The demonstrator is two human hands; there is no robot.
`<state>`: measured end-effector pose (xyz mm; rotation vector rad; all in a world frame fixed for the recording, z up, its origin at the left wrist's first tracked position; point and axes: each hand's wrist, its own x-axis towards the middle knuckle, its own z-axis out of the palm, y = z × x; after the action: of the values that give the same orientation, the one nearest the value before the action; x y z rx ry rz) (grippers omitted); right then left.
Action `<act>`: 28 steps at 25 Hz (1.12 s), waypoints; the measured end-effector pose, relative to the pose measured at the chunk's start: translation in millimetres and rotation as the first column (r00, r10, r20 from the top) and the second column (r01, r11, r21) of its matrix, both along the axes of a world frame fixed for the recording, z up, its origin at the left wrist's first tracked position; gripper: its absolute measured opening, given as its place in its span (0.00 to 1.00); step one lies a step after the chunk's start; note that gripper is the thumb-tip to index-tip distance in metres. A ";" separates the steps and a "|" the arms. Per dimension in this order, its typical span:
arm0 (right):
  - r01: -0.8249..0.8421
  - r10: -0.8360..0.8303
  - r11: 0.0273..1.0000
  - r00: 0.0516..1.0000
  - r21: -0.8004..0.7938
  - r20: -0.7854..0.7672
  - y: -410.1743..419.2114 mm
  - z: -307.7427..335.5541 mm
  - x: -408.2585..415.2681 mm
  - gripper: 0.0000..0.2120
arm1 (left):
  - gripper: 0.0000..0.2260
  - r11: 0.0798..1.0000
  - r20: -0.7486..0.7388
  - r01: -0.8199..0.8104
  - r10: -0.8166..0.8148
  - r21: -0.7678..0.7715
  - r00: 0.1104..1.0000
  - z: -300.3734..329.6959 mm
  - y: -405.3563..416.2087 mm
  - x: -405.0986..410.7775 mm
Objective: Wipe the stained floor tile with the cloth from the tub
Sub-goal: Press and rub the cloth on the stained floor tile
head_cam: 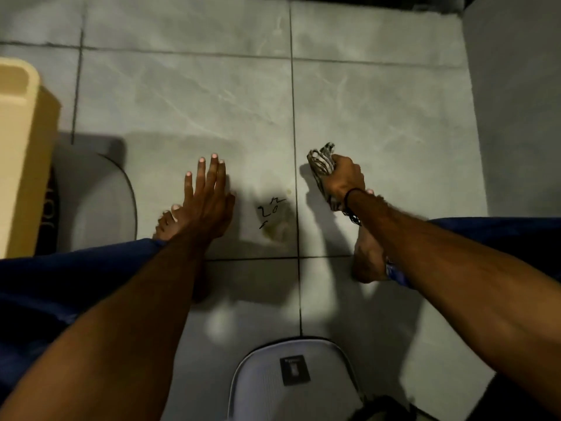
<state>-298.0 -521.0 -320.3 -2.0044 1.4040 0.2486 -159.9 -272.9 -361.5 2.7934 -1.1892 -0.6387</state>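
Observation:
A yellowish stain with black scribble marks [273,218] lies on a grey marbled floor tile [188,104], close to the grout line on its right. My right hand [344,177] is shut on a bunched striped cloth [321,162], held just right of that grout line and above the floor. My left hand [209,196] hovers left of the stain, empty, with its fingers stretched out. A cream plastic tub [21,153] stands at the left edge.
My two bare feet [368,259] stand either side of the stain, with blue trouser legs above them. A grey rounded mat or lid [100,196] lies beside the tub. A white rounded device [291,378] sits at the bottom middle. A wall [516,101] rises on the right.

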 end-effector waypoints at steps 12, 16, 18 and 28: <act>-0.609 0.597 0.793 0.769 0.020 -0.228 35.3 -117.8 12.3 0.32 | 0.33 0.997 -0.177 -0.040 0.052 0.073 0.983 -127.9 10.2 -5.4; -0.620 0.614 0.782 0.751 0.062 -0.243 46.9 -134.2 5.8 0.36 | 0.35 0.998 -0.204 -0.031 0.042 0.061 0.978 -139.7 13.3 -7.2; -0.679 0.667 0.732 0.699 0.053 -0.256 62.4 -136.8 5.0 0.38 | 0.35 0.998 -0.212 -0.033 0.044 0.057 0.976 -141.3 13.2 -6.6; -0.819 0.790 0.572 0.563 -0.040 -0.242 56.9 -149.3 -35.5 0.40 | 0.34 1.000 -0.206 -0.004 0.007 0.014 0.979 -144.4 20.0 0.5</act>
<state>-333.5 -464.1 -469.6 -2.7066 0.4715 0.7879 -159.4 -252.9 -505.9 2.6590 -1.1404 -0.9129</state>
